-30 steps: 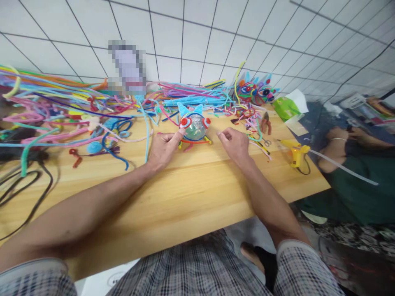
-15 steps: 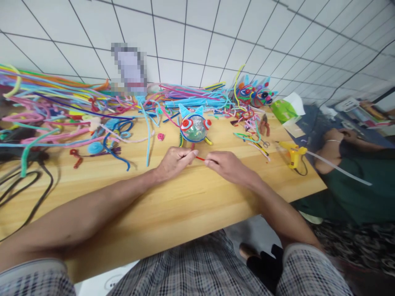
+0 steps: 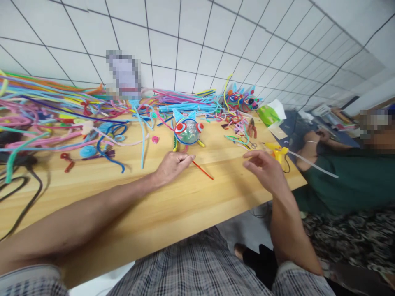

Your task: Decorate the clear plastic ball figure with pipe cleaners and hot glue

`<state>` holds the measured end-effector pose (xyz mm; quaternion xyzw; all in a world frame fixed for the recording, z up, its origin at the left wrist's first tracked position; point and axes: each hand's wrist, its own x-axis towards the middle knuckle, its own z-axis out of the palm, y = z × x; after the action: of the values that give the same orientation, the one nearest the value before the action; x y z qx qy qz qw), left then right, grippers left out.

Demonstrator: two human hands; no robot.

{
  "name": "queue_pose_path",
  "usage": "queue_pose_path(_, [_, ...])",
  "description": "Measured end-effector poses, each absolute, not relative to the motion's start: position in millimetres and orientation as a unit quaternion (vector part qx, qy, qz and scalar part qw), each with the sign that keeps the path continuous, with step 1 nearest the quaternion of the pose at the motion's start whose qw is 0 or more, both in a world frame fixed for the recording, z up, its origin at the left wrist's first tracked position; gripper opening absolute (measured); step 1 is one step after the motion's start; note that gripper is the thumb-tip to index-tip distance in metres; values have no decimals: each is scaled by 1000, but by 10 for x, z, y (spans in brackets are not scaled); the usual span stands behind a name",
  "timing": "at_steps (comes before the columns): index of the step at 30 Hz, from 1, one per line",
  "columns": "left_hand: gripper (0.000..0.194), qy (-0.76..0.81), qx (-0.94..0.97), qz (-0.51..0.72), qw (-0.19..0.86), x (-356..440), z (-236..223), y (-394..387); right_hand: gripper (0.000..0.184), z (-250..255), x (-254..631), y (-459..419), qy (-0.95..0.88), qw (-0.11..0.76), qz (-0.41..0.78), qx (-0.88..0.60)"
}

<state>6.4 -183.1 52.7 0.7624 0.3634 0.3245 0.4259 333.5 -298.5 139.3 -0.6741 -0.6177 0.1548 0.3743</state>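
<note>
Obliquely | red pipe cleaner (image 3: pixel 203 170) | in left hand (image 3: pixel 173 167) | tip points near-right

A pale wooden table (image 3: pixel 154 213), its grain running lengthwise, stretched out in the room where I stood. Directly behind the table rose a wall (image 3: pixel 166 37) of white tiles, ruled off by thin dark lines. High above the table's right end, the tiling met a plain pale surface (image 3: pixel 370 24); I could not tell whether it was wall or ceiling. A thin black cable (image 3: pixel 345 63) ran slantwise down towards a dark blue surface (image 3: pixel 291 123) just beyond the table's right end. Below the table's front edge lay grey floor (image 3: pixel 247 226). Soft light left faint shadows on the table.
</note>
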Motion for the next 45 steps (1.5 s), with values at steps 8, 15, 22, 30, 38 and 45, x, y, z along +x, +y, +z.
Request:
queue_pose_path(8, [53,393,818,294,299,26,444,-1764,70,1758,3103,-3160,-696,407,445,-390])
queue_pose_path(15, [58,342,812,314,353,50,526,-1872,21,1359,2684,-2997,-629,537,42,-561])
queue_pose_path(22, [55,285,760,341,475,69,683,-2019,21,848,2157,-2676,-753,292,229,-543])
queue_pose_path(30, [36,497,611,511,345,39,430,-1574,28,982,2493,-1831,-619,452,248,-593])
queue_pose_path(38, [68,437,685,443,379,-7,179,-1207,45,777,2289,-1261,-523,517,436,-519])
queue_pose_path(45, [92,372,709,491,343,19,354,-1296,46,889,2299,-1397,-456,536,529,-474])
